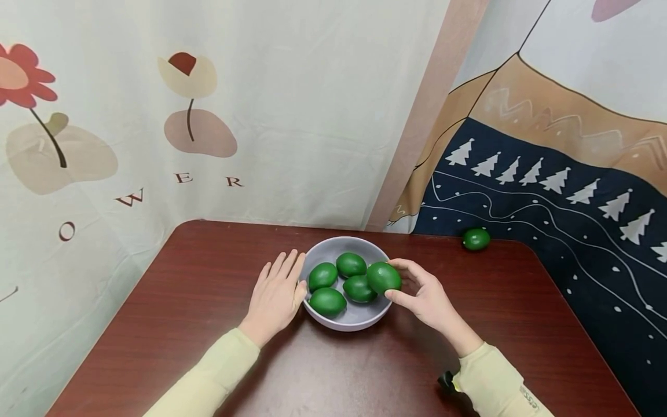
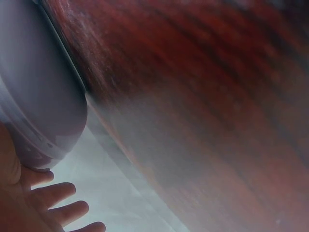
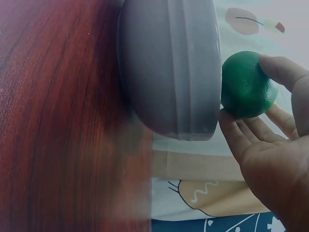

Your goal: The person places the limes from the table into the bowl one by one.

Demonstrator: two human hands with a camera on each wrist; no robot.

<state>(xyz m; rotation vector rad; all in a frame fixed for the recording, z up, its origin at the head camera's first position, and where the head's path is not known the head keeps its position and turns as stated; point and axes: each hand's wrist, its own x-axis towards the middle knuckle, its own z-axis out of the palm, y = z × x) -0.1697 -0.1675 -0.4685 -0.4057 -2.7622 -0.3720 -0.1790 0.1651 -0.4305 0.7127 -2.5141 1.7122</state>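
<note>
A grey-lavender bowl point(image 1: 348, 322) stands on the table with several green limes in it, one lime point(image 1: 327, 302) lying at its near left. My right hand point(image 1: 428, 295) pinches another lime point(image 1: 384, 277) between thumb and fingers at the bowl's right rim. In the right wrist view that held lime point(image 3: 248, 84) is level with the rim of the bowl point(image 3: 169, 67). My left hand point(image 1: 276, 295) lies against the bowl's left side with its fingers straight. The left wrist view shows the hand point(image 2: 36, 198) beside the bowl's outer wall point(image 2: 43, 72), fingers spread.
One more lime point(image 1: 476, 238) rests at the back right edge of the dark red wooden table point(image 1: 208, 289). Behind the table hang a pale flower-printed curtain point(image 1: 312, 116) and a navy one with white trees point(image 1: 521, 202). A black object point(image 1: 447, 382) shows by the right sleeve.
</note>
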